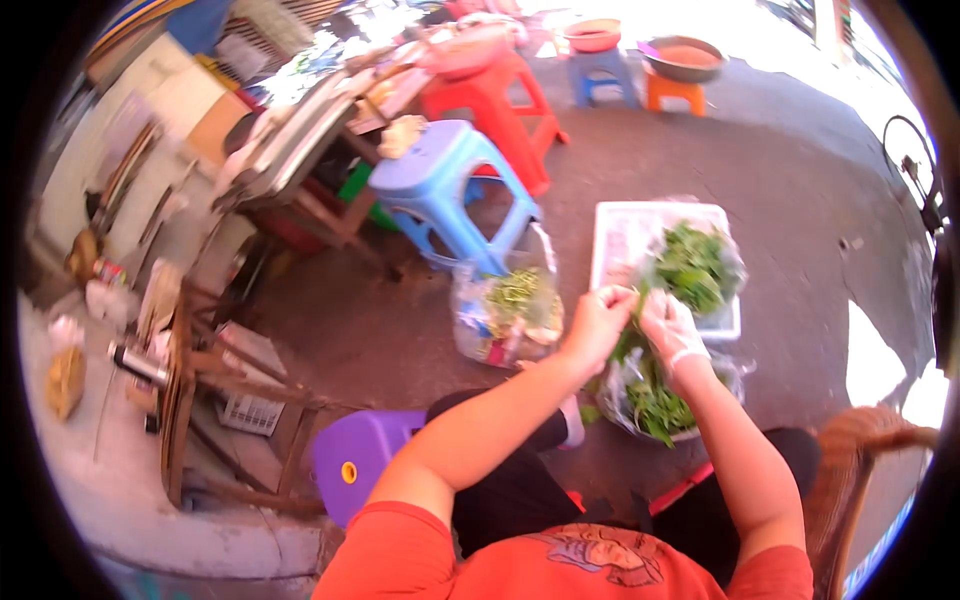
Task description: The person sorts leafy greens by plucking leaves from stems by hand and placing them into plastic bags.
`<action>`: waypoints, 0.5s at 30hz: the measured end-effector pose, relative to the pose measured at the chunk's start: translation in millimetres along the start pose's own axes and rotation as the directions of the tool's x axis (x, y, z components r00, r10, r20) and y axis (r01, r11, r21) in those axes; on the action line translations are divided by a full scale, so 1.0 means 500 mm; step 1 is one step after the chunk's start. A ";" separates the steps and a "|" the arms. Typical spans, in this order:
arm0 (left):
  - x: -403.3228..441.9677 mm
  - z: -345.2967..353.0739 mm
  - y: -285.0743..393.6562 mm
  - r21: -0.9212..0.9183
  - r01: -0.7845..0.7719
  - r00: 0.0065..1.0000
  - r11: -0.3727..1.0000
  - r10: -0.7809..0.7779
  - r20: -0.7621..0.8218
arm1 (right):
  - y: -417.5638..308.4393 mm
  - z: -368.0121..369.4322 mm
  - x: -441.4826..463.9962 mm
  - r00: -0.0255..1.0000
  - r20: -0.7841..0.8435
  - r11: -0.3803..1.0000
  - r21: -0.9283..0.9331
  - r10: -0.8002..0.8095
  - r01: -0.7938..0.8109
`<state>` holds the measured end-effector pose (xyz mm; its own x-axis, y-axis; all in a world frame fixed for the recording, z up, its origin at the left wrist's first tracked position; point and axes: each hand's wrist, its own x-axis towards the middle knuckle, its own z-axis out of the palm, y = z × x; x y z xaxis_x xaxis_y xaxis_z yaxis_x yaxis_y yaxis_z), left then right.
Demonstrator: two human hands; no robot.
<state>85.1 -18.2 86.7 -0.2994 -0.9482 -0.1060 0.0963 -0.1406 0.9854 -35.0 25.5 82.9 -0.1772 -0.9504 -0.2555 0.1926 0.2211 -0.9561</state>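
My left hand [602, 318], bare, pinches a green stem near the middle of the view. Close beside it, my right hand [672, 330] wears a thin clear glove, and its fingers are closed on the same greens [641, 303]. Under my hands a clear plastic bag holds leafy greens [658, 402]. Just beyond, another bag of leafy greens [692, 266] rests on a white tray [612, 232]. To the left, a plastic bag holds cut green stems [517, 293].
A blue stool [430, 158] and a red stool [490, 90] stand ahead on the left, beside a cluttered table [300, 140]. A purple stool [360, 460] is at my left. A wicker chair [850, 470] is at my right. Basins sit on small stools farther off.
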 end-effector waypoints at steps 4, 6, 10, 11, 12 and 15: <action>0.012 -0.056 -0.011 -0.081 0.069 0.997 0.994 -0.070 -0.015 | 0.042 0.042 0.018 0.986 0.141 0.996 0.016 -0.088 0.087; 0.017 -0.070 -0.019 0.004 0.020 0.996 1.000 -0.020 -0.083 | 0.049 0.045 0.023 0.976 0.173 0.957 -0.235 -0.130 0.169; 0.022 -0.082 -0.033 0.051 0.039 0.991 0.998 -0.032 -0.133 | 0.008 0.089 0.008 0.980 0.183 0.965 -0.232 -0.077 0.120; 0.018 -0.080 -0.027 0.078 0.035 0.991 0.996 -0.024 -0.133 | 0.024 0.088 0.028 0.985 0.170 0.934 -0.351 -0.008 0.068; 0.018 -0.077 -0.028 0.070 0.032 0.989 0.997 -0.022 -0.143 | 0.033 0.096 0.043 0.991 0.133 0.910 -0.407 -0.022 0.074; 0.012 -0.059 -0.022 0.084 0.035 0.988 0.996 -0.022 -0.155 | 0.078 0.092 0.060 0.966 0.202 0.974 -0.123 -0.164 0.191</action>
<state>110.3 -30.7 71.5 -0.1504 -0.9777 -0.1467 0.0059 -0.1493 0.9888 11.6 -4.5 44.6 -0.0082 -0.9981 -0.0610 0.0350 0.0607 -0.9975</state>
